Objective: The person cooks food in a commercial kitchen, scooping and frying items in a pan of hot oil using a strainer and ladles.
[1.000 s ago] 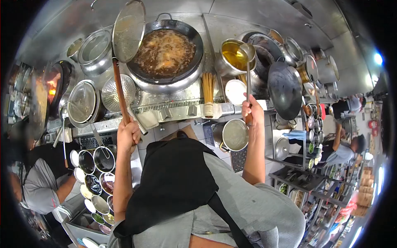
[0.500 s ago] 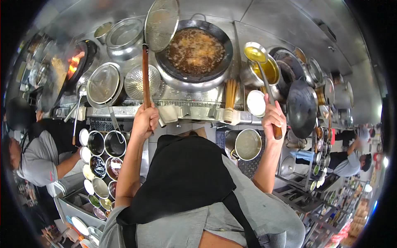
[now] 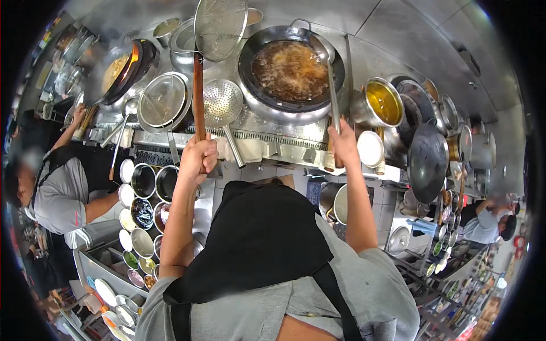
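Note:
My left hand (image 3: 199, 159) is closed round the wooden handle of a wire-mesh skimmer (image 3: 222, 28), held upright with its round mesh head left of the wok. My right hand (image 3: 344, 142) grips a long-handled ladle (image 3: 333, 85), whose bowl reaches the right side of the wok (image 3: 250, 85). Brown liquid (image 3: 284, 74) with pale foam bubbles in that wok. A perforated skimmer (image 3: 223, 102) lies on the stove top between my left hand and the wok. Right of the ladle stands a metal pot of yellow oil (image 3: 384, 103).
A mesh strainer (image 3: 164, 101) rests on a pot at the left. Beyond it, a co-worker (image 3: 62, 187) stands by a wok with flames (image 3: 133, 59). Several ingredient pots (image 3: 143, 181) line my left side. A dark wok (image 3: 427, 162) hangs tilted at the right, near a white bowl (image 3: 371, 149).
My right hand has swung the ladle left from above the oil pot to the wok. The skimmer stays raised in my left hand. The co-worker's arm at left now reaches toward their wok.

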A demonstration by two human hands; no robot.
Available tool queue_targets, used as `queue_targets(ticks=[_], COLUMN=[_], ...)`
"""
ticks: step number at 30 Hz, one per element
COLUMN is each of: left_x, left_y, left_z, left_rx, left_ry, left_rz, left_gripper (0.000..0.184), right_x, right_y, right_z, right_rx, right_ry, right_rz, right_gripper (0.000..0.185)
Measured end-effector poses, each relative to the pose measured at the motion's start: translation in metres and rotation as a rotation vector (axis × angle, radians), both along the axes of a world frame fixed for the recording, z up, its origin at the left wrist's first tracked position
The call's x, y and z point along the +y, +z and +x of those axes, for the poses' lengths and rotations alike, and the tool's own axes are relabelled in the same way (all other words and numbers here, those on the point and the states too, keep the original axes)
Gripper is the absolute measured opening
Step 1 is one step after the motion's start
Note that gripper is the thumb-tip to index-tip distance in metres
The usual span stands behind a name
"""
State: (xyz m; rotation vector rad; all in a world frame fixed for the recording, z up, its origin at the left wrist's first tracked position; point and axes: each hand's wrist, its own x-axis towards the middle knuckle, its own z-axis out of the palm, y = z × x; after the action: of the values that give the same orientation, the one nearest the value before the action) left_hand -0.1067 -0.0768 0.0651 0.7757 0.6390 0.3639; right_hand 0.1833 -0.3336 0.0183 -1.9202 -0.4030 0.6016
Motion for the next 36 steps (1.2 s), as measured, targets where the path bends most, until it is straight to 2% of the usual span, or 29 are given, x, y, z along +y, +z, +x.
queue_targets(ticks=[1, 3, 4, 5, 6, 10, 14, 17, 23, 25, 27, 28, 30, 32, 33, 35, 36], left_x=[0.001, 0.001, 0.001, 0.001, 0.001, 0.001, 0.001, -0.001, -0.005, -0.004, 0.000, 0.004, 0.011, 0.013, 0.012, 0.010, 0.006], left_y=[0.000, -0.001, 0.000, 0.001, 0.001, 0.003, 0.000, -0.007, -0.006, -0.011, -0.013, -0.014, -0.017, -0.014, -0.017, -0.010, -0.005], left_z=[-0.003, -0.009, -0.011, -0.011, -0.012, -0.016, -0.017, -0.016, -0.016, -0.016, -0.017, -0.019, -0.021, -0.020, -0.020, -0.021, -0.021], left_rx=[-0.008, 0.006, 0.013, 0.015, 0.024, 0.042, 0.032, 0.024, -0.105, -0.116, -0.088, -0.061, -0.042, -0.018, -0.016, 0.004, -0.016], left_ry=[0.014, 0.026, 0.031, 0.039, 0.050, 0.067, 0.020, -0.002, -0.083, -0.090, -0.083, -0.080, -0.053, 0.005, 0.029, 0.013, 0.032], left_rz=[-0.006, -0.006, 0.014, 0.035, 0.061, 0.125, 0.113, 0.094, -0.077, -0.114, -0.092, -0.049, 0.051, 0.093, 0.099, 0.066, 0.027], left_gripper=[0.013, 0.013, 0.013, 0.012, 0.011, 0.017, 0.015, 0.013, 0.016, 0.015, 0.015, 0.016, 0.014, 0.014, 0.015, 0.016, 0.016], right_x=[0.002, -0.005, -0.005, -0.003, 0.000, 0.014, 0.037, 0.061, 0.074, 0.077, 0.072, 0.059, 0.028, -0.002, -0.021, -0.050, -0.059], right_y=[0.007, -0.015, -0.025, -0.030, -0.044, -0.090, -0.130, -0.176, -0.205, -0.183, -0.168, -0.158, -0.136, -0.053, -0.036, -0.003, 0.009], right_z=[-0.018, -0.032, -0.044, -0.059, -0.073, -0.118, -0.126, -0.135, -0.136, -0.138, -0.137, -0.140, -0.145, -0.156, -0.162, -0.161, -0.156], right_rx=[-0.262, -0.446, -0.461, -0.345, -0.408, -0.258, -0.337, -0.430, -0.358, -0.352, -0.356, -0.258, -0.427, 0.325, 0.493, 0.518, 0.497], right_ry=[-0.012, 0.004, 0.000, 0.019, 0.064, 0.267, 0.455, 0.509, 0.514, 0.471, 0.483, 0.454, 0.465, 0.330, 0.225, 0.061, -0.040], right_rz=[-0.047, -0.132, -0.080, -0.122, -0.146, -0.113, -0.253, -0.323, -0.432, -0.456, -0.212, -0.194, 0.051, -0.103, 0.046, 0.098, 0.237], right_gripper=[0.029, 0.034, 0.033, 0.027, 0.025, 0.027, 0.031, 0.031, 0.038, 0.037, 0.030, 0.032, 0.028, 0.023, 0.022, 0.027, 0.027])
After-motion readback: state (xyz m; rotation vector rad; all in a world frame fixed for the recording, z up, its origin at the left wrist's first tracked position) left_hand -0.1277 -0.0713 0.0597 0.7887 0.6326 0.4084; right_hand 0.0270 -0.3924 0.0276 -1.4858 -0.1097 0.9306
